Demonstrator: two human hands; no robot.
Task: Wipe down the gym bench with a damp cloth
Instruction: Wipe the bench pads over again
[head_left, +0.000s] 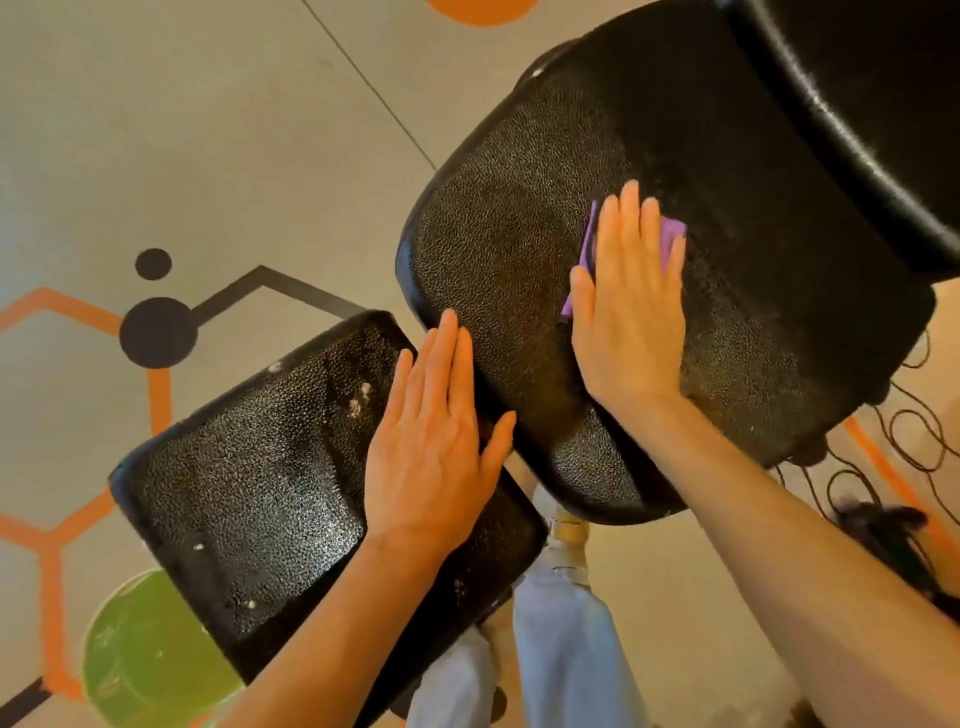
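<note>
The gym bench has two black textured pads. The larger back pad (519, 218) fills the upper right, and the smaller seat pad (249, 483) lies at the lower left. My right hand (631, 306) lies flat with straight fingers on the back pad, pressing a purple cloth (672, 234) under it; only the cloth's edges show beside my fingers and thumb. With fingers straight and nothing held, my left hand (431, 441) rests flat across the gap between the two pads. White specks dot the seat pad.
A green bucket (140, 654) stands on the floor below the seat pad, at the lower left. Black cables (909, 441) coil on the floor at the right. My legs in light jeans (566, 634) stand under the bench. The floor has orange and black markings.
</note>
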